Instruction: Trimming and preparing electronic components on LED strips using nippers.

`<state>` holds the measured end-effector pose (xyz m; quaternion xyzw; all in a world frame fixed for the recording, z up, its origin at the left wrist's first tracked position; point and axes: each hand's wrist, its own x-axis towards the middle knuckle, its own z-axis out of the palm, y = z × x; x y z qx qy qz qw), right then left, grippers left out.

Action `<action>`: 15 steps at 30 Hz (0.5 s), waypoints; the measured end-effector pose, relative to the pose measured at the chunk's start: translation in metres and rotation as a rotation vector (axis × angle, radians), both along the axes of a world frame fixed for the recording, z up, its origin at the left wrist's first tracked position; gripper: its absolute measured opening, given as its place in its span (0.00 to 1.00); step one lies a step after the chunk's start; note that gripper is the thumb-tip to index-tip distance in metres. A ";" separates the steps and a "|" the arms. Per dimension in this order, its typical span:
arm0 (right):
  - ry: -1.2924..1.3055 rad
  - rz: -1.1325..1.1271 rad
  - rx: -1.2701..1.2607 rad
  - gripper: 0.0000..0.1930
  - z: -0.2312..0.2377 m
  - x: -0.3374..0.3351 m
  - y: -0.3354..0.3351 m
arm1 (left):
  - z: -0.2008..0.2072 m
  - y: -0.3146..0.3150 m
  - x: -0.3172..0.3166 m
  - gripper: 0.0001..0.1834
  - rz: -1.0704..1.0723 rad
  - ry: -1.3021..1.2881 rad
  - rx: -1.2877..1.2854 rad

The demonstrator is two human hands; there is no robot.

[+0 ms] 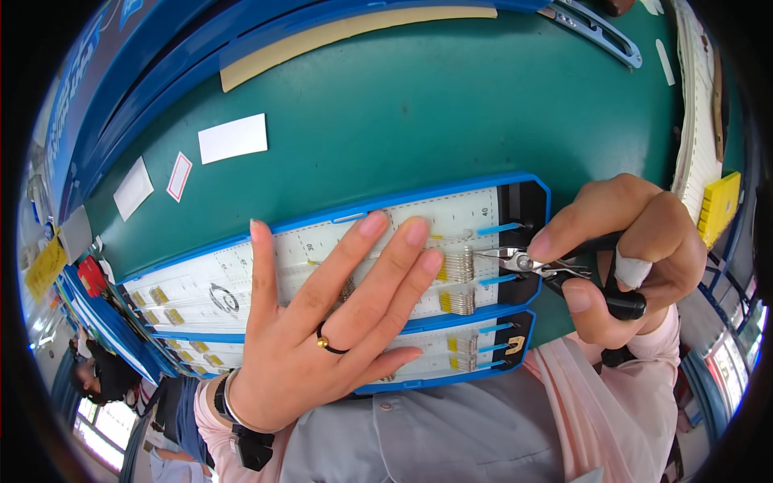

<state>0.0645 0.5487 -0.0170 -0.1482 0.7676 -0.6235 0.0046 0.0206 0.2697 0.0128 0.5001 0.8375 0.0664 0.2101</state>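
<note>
A long blue case (527, 179) lies open before me, its two white panels (189, 299) ruled like a scale. Rows of thin metal pieces with yellow parts (456, 266) are set on the panels near the right end, beside blue strips (499, 229). My left hand (322, 338) rests with fingers spread across the panels, hiding part of them. My right hand (644, 245), with a white wrap on one finger, grips small pliers (523, 263) with black handles. The plier tips reach the right side of the upper row; what lies between them is too small to tell.
On the green tabletop (386, 121) lie white paper slips (233, 138) and a red-edged label (179, 177). A blue-handled tool (600, 34) lies at the far right. A paper stack (699, 121) and a yellow block (719, 208) stand at the right edge; a blue box (161, 60) is far left.
</note>
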 end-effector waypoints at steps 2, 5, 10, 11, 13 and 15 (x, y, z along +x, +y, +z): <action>0.001 0.013 0.005 0.18 -0.001 0.000 0.000 | -0.001 -0.001 0.000 0.39 0.001 0.004 0.014; 0.005 -0.013 -0.026 0.19 -0.002 -0.001 -0.001 | -0.001 -0.001 0.001 0.38 0.025 0.001 0.047; 0.010 -0.011 -0.068 0.19 -0.004 -0.003 -0.004 | -0.002 -0.003 0.003 0.36 0.067 -0.017 0.091; 0.010 -0.009 -0.070 0.19 -0.004 -0.003 -0.003 | -0.002 -0.003 0.003 0.36 0.072 -0.019 0.103; 0.025 0.005 -0.035 0.18 -0.005 -0.003 -0.003 | -0.003 -0.004 0.002 0.36 0.067 -0.019 0.108; 0.025 0.021 -0.026 0.18 -0.005 -0.003 -0.001 | -0.003 -0.004 0.001 0.35 0.062 -0.020 0.115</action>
